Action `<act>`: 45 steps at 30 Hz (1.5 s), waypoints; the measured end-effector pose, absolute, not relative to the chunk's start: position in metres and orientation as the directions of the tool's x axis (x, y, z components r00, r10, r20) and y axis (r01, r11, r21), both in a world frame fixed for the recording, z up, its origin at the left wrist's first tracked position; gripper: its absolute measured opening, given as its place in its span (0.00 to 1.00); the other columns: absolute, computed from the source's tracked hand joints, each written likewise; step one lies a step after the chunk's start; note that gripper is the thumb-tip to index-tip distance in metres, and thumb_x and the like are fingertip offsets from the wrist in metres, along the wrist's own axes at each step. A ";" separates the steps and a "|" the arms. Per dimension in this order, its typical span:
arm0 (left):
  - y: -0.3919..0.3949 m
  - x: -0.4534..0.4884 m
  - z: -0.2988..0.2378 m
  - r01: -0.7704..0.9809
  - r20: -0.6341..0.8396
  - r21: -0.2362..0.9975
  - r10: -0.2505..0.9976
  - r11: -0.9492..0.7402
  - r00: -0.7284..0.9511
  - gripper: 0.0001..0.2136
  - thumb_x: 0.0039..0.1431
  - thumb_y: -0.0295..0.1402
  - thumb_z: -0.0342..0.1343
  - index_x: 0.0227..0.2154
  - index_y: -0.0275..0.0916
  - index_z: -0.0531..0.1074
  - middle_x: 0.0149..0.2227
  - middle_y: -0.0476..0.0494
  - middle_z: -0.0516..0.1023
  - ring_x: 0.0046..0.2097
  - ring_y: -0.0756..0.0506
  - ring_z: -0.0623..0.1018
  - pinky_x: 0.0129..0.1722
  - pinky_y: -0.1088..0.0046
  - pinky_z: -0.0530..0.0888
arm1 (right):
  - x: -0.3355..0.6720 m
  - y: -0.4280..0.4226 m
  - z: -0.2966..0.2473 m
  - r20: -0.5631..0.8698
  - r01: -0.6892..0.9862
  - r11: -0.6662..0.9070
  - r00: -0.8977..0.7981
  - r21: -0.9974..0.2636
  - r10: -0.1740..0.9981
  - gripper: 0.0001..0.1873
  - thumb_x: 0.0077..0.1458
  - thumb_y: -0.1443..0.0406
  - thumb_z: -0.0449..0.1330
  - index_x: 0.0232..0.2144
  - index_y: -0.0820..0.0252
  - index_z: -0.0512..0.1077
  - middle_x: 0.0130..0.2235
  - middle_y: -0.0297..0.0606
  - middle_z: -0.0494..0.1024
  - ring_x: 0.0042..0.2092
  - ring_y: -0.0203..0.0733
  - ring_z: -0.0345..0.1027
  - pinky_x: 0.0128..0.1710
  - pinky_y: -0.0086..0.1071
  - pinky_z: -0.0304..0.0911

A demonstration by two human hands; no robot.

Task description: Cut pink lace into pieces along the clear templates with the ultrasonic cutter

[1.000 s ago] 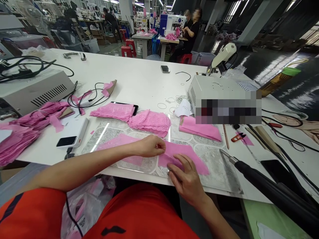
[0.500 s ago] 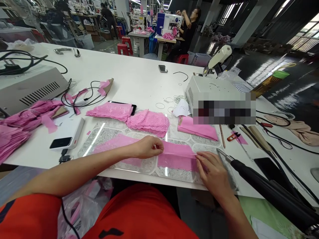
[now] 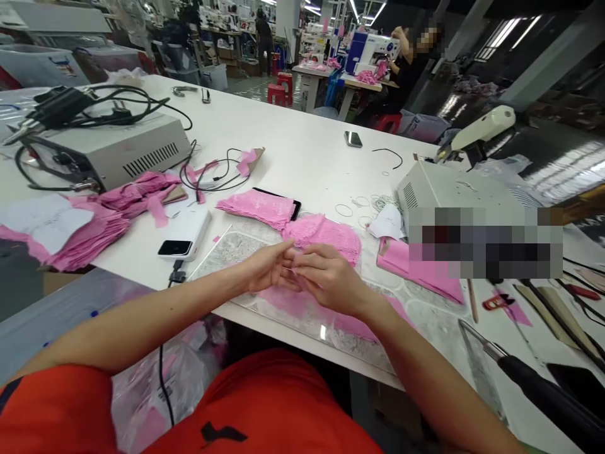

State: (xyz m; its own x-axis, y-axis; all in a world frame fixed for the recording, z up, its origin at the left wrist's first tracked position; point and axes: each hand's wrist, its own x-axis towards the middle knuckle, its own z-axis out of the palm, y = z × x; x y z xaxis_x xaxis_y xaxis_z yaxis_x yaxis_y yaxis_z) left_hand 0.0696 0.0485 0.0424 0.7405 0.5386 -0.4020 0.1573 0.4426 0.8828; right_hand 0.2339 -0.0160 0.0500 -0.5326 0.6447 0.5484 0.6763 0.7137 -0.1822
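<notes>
Beneath both hands, pink fabric [image 3: 357, 325] lay on the white worktable's [image 3: 307, 145] clear mat [image 3: 248, 243]. Left hand [image 3: 267, 268] and right hand [image 3: 333, 277] nearly met, fingers bent; whether they pinched anything was unclear. Light fingertips would likely prevent creases.

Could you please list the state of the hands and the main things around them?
Left hand: fingers loosely curled, grip unclear.
Right hand: fingers bent, close to the left hand; grip unclear.
Pink fabric pieces: lying on the patterned mat, partly hidden.
Pink lace stacks: layered.
Black device: partly covered by lace.
Plain pink cloth: folded.
White power bank: cable plugged in.
Grey phone: lying flat.
</notes>
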 end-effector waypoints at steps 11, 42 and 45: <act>0.050 0.022 0.037 0.332 -0.488 0.873 0.648 0.357 0.586 0.11 0.49 0.38 0.61 0.29 0.34 0.70 0.24 0.49 0.74 0.25 0.50 0.76 0.26 0.75 0.76 | 0.255 -0.034 0.034 0.296 0.813 0.276 -0.135 -0.513 0.946 0.08 0.57 0.66 0.55 0.34 0.57 0.74 0.35 0.37 0.78 0.34 0.37 0.71 0.31 0.32 0.69; 0.067 -0.003 0.033 0.641 -0.150 0.670 0.777 -0.375 0.611 0.12 0.49 0.29 0.51 0.35 0.36 0.77 0.28 0.48 0.79 0.30 0.48 0.75 0.31 0.77 0.68 | 0.234 -0.084 0.007 0.243 0.835 0.353 -0.271 -0.421 0.931 0.06 0.57 0.71 0.53 0.30 0.58 0.69 0.29 0.35 0.73 0.30 0.34 0.68 0.28 0.26 0.64; 0.067 -0.004 0.035 0.657 -0.146 0.634 0.772 -0.407 0.618 0.13 0.51 0.29 0.51 0.37 0.36 0.78 0.30 0.47 0.79 0.31 0.48 0.76 0.32 0.76 0.69 | 0.232 -0.081 0.009 0.264 0.835 0.353 -0.259 -0.422 0.929 0.07 0.58 0.70 0.53 0.30 0.58 0.69 0.28 0.35 0.72 0.29 0.34 0.67 0.27 0.26 0.63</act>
State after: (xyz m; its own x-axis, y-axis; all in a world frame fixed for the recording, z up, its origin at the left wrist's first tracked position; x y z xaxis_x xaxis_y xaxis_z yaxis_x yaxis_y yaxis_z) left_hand -0.0037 0.0672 0.0347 0.6183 0.7724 -0.1456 0.6575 -0.4067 0.6343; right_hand 0.2321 -0.0810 0.0086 -0.2593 0.9291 0.2636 0.8352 0.3528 -0.4219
